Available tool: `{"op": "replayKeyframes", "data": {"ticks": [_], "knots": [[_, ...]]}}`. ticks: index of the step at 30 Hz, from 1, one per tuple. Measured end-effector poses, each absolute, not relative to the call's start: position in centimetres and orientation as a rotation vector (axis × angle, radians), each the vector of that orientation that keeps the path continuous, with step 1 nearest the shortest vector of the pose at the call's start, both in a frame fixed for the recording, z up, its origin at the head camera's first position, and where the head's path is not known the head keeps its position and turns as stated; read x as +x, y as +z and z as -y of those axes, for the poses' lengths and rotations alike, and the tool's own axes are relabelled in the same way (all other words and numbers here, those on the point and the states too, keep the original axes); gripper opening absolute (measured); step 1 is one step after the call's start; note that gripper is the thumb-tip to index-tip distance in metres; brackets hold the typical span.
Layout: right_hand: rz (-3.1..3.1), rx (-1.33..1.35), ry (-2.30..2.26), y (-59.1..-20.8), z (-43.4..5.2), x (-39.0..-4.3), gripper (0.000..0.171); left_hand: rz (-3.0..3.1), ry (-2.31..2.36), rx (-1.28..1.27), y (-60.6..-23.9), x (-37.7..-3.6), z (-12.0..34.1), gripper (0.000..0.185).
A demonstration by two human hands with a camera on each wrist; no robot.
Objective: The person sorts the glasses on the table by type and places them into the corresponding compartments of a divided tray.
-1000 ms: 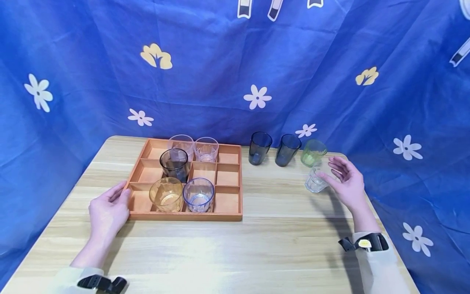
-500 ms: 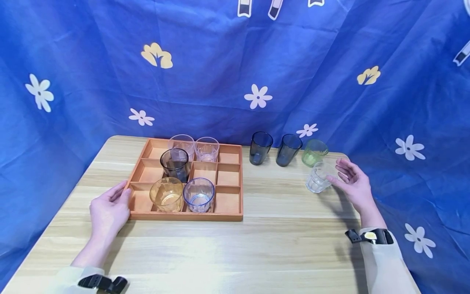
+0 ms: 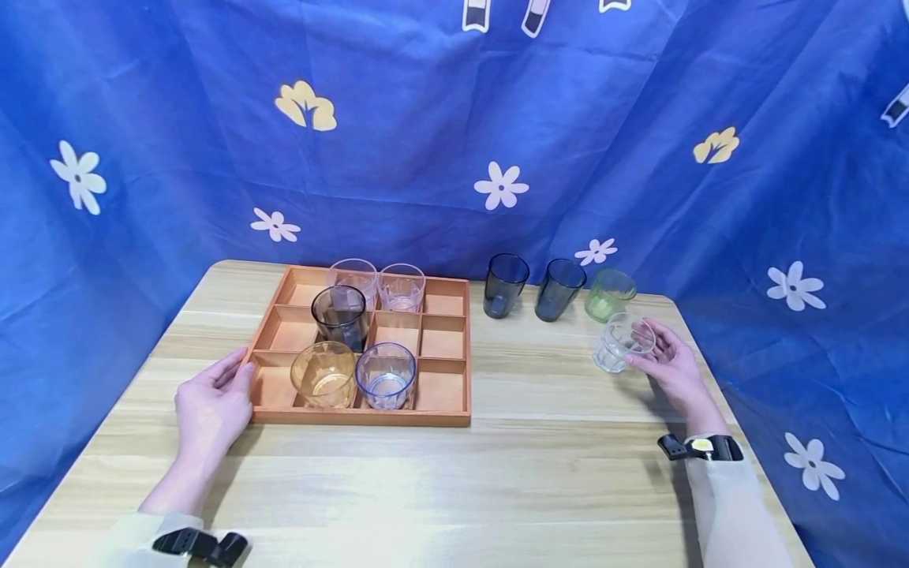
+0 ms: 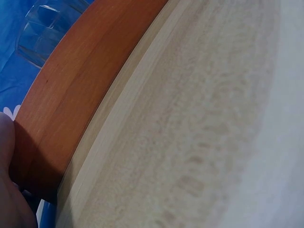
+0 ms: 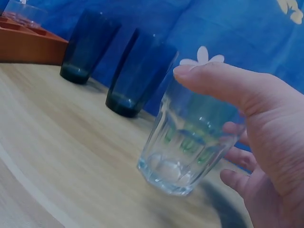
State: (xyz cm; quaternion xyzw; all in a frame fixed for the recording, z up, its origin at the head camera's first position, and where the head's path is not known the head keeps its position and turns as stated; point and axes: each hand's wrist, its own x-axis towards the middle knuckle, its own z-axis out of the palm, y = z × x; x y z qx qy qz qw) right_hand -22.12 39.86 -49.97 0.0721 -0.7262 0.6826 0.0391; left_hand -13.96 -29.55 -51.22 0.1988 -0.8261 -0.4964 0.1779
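Note:
My left hand [image 3: 213,402] grips the near left corner of an orange-brown wooden compartment tray [image 3: 362,419], thumb over the rim. Only part of that hand shows in the left wrist view, beside the tray's wall [image 4: 80,80]. At the right, a clear faceted glass [image 3: 609,351] stands upright, held by my right hand [image 3: 678,375]. Close up in the right wrist view, the thumb [image 5: 209,80] lies across the near side of the clear glass [image 5: 173,166], and the other fingers curl behind it.
In the tray sit an amber glass [image 3: 323,383], a blue-rimmed glass [image 3: 386,386], a dark glass [image 3: 339,323] and two pale pink glasses [image 3: 401,296]. Behind the clear glass, two dark tumblers [image 3: 506,288] and a green glass [image 3: 609,296] line the table's back edge, before a blue curtain [image 3: 398,118].
My right hand drew slightly right, then came back left and closed its fingers and thumb around the clear glass. The left hand keeps its hold on the tray.

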Motion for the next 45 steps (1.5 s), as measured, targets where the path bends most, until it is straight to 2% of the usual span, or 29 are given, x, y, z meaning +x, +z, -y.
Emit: {"op": "replayKeyframes", "data": {"ticks": [29,45], "knots": [[2.147,0.238,2.067,-51.8,-38.5,-23.3,0.081,2.301,-1.416,0.528,-51.2,-13.9,29.4,0.036],[2.226,0.307,1.988,-50.8,-36.8,-23.3,0.076,2.315,-1.415,0.551,-51.3,-13.9,29.5,0.036]]}}
